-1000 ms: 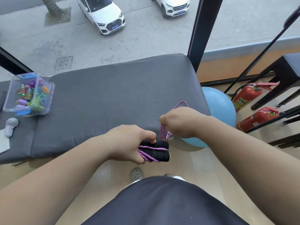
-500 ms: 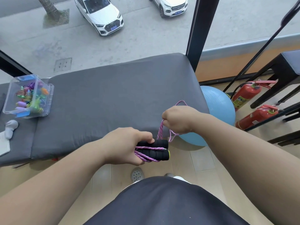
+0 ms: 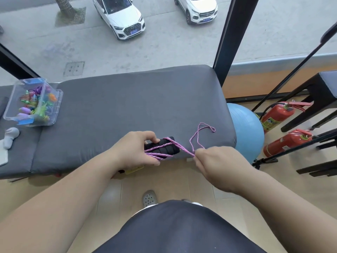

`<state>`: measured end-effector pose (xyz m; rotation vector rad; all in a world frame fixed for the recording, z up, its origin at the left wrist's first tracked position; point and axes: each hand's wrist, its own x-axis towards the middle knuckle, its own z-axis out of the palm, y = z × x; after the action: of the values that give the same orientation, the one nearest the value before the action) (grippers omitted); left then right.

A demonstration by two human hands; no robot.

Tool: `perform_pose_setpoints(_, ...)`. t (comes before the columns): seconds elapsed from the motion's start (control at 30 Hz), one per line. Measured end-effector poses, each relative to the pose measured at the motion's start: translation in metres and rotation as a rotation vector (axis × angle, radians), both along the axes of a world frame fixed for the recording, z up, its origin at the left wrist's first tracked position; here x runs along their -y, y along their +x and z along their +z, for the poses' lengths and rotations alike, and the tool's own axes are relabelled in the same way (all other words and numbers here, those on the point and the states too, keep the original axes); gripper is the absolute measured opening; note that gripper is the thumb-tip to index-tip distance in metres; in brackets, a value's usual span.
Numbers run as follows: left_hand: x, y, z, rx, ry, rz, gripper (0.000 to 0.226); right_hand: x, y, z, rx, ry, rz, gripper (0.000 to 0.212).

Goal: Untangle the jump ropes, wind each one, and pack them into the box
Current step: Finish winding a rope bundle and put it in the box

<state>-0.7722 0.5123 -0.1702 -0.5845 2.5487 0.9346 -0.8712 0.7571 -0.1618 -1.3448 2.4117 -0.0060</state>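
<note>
The fingers (image 3: 197, 155) of the right hand (image 3: 218, 168) have swung down from above the handles (image 3: 164, 146) to their right, and now pinch a strand of the purple jump rope (image 3: 184, 150), drawing it taut. Past the pinch, slack rope loops up over the grey desk (image 3: 127, 106). The left hand (image 3: 135, 148) curls its fingers (image 3: 149, 139) round the two black foam handles, which have rope wound across them, above the desk's front edge. The clear box (image 3: 11, 106), filled with coloured bundles, sits well apart at the desk's left end.
</note>
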Motion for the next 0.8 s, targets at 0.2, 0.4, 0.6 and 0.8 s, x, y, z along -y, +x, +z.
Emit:
perform_pose_setpoints(0.2,-0.016,0.002,0.005,-0.065,0.220,0.209,0.043,-0.017,0.019,-0.023,0.094,-0.012,-0.056,0.029)
perform_pose_setpoints(0.4,-0.029,-0.004,0.034,-0.132,0.577,0.222,0.048,-0.010,0.014,-0.039,0.185,-0.091,-0.064,0.026)
perform_pose_setpoints(0.6,-0.034,0.006,0.037,-0.007,0.610,-0.086,0.041,0.011,-0.027,-0.023,0.233,0.001,0.125,0.006)
perform_pose_setpoints(0.8,-0.034,0.001,0.032,0.105,0.339,-0.278,0.045,0.043,-0.049,0.003,0.140,0.208,0.289,0.025)
